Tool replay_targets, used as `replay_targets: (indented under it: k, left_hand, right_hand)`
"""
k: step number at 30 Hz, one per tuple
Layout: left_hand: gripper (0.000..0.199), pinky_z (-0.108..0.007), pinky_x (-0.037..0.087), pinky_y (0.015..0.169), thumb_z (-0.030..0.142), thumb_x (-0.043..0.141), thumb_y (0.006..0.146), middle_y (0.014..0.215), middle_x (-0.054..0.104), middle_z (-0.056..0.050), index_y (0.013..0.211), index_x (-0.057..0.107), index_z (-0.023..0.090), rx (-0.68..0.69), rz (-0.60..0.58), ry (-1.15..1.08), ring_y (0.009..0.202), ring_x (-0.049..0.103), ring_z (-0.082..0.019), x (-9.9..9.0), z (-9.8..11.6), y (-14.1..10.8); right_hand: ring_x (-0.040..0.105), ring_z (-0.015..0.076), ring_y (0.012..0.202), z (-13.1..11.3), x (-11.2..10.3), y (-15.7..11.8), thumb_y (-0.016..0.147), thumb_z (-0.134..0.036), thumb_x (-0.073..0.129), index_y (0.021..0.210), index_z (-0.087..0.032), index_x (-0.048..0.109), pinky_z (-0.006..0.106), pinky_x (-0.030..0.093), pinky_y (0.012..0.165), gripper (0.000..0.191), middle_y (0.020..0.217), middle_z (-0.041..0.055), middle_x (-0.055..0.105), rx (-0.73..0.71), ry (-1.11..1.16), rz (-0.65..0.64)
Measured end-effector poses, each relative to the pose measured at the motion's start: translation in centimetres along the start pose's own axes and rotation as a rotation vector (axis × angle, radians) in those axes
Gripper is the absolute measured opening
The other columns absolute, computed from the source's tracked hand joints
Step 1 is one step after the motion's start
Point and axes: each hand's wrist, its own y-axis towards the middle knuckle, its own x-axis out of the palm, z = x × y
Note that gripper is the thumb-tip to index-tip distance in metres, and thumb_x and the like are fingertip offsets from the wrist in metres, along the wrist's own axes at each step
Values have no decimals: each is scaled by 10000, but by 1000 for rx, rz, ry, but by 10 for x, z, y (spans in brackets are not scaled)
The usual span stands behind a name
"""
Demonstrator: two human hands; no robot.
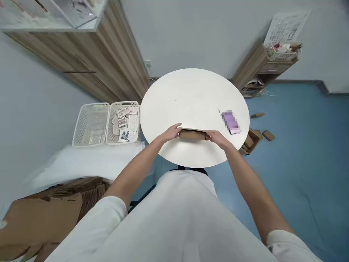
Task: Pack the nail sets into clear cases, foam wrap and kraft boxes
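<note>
A small brown cardboard box (192, 135) stands on the white round table (191, 98), close to its near edge. A dark gap runs along its upper side; what lies inside is hidden. My left hand (171, 133) grips the box's left end, with a finger stretched past the far corner. At the opposite end, my right hand (215, 137) has its fingers closed round the right side. To the right on the table lies a purple item (230, 121), blurred by pixelation.
Left of the table are a white basket of printed packets (127, 142) and another white basket (91, 143). Flat cardboard (40, 218) is stacked lower left. An open carton (253, 142) and loose boxes (268, 135) sit on the floor at right. A wooden cabinet (109, 65) stands behind.
</note>
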Motion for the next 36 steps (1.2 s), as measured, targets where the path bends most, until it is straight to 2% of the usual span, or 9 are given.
replay_targets:
  k: [4,10,15,19,27,30,32,36]
  left_hand:
    - [533,-285,445,719,507,418,776,1048,551,-90,1192,488,181,57,-51,49,818,536,-157,-12,0,8]
    - [469,-305,443,769,495,456,761,1103,554,-81,1092,578,185,177,-53,118,888,534,-179,-23,-3,13]
    - [422,-314,441,791,464,537,729,1053,592,-71,1036,611,185,137,-62,28,876,545,-164,-28,-5,12]
    - [377,-304,450,757,435,569,710,921,631,-62,955,639,158,96,-24,-10,775,568,-136,-28,-2,12]
    - [306,-259,453,645,406,502,745,853,639,-36,868,660,175,111,55,212,660,584,-122,-27,10,6]
    - [296,-257,452,656,392,516,738,853,641,-32,903,655,189,129,39,267,701,579,-133,-29,8,6]
    - [306,-256,452,676,387,558,707,885,636,-40,925,647,192,125,41,301,764,577,-151,-30,4,5]
    - [491,-257,459,685,342,646,631,1045,576,-76,1092,559,197,67,53,269,829,572,-164,-29,-2,2]
  right_hand:
    - [528,142,697,1,0,6,720,-515,473,699,-172,579,278,351,691,360,721,14,531,54,-4,16]
    - [539,144,706,4,4,12,746,-507,453,730,-166,600,279,373,702,372,803,47,569,53,12,25]
    - [534,140,707,3,4,14,757,-483,448,816,-187,629,271,381,699,352,810,43,585,48,0,17]
    - [530,139,700,2,5,16,746,-488,453,772,-174,622,268,374,688,358,785,39,586,61,-17,65]
    - [538,138,679,2,5,21,738,-513,446,741,-172,610,276,375,682,378,756,29,580,66,-34,101]
    - [547,145,715,1,5,19,740,-481,464,815,-188,629,282,384,700,345,830,38,596,48,-41,69]
    - [554,149,748,2,4,18,732,-450,496,935,-207,620,289,390,723,339,897,43,598,52,-46,53]
    - [557,166,834,14,3,19,688,-381,581,1144,-227,519,302,403,752,485,932,49,588,72,-69,50]
